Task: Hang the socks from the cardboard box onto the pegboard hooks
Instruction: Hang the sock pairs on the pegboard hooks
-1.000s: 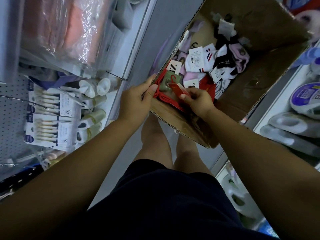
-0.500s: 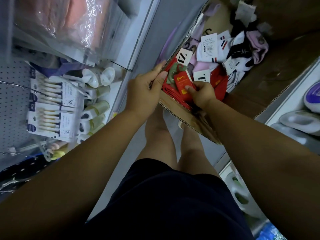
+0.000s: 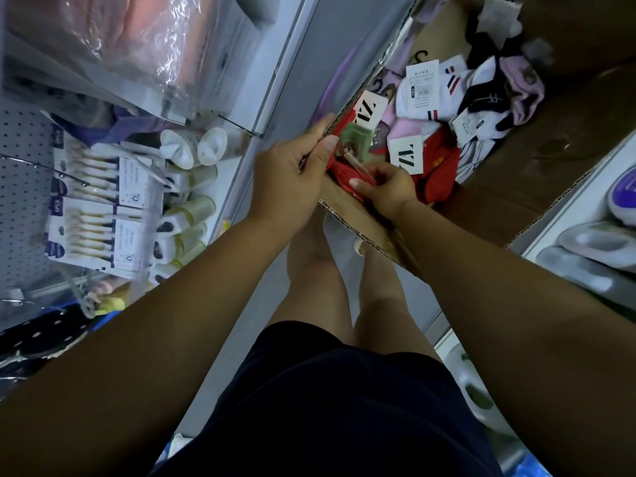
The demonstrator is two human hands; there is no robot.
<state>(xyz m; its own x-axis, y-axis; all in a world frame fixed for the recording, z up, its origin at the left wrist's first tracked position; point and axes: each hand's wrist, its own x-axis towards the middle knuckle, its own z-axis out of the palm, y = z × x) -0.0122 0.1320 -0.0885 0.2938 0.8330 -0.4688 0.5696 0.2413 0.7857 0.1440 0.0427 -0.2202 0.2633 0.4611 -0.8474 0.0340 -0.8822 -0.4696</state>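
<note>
An open cardboard box (image 3: 537, 173) stands on the floor ahead of me, holding several pairs of socks: white with card labels (image 3: 426, 94), pink, lilac, black and red. My left hand (image 3: 292, 173) grips a bundle of red socks (image 3: 344, 170) at the box's near left corner, thumb on top. My right hand (image 3: 385, 187) pinches the same red bundle from the right, by its hanger end. A green sock (image 3: 356, 139) lies just behind the bundle. The pegboard (image 3: 24, 187) with a bare metal hook (image 3: 44, 166) is at the far left.
Boxed brush sets (image 3: 99, 215) and small bottles (image 3: 186, 208) hang and stand on the left shelving, under plastic-wrapped goods (image 3: 137, 46). Slippers (image 3: 599, 246) lie on a white shelf at right. My legs stand on grey floor between the two shelf runs.
The view has shifted so the box sits higher and further right. Both hands have kept hold of the red socks; the right hand's fingers have moved along the bundle's hanger end.
</note>
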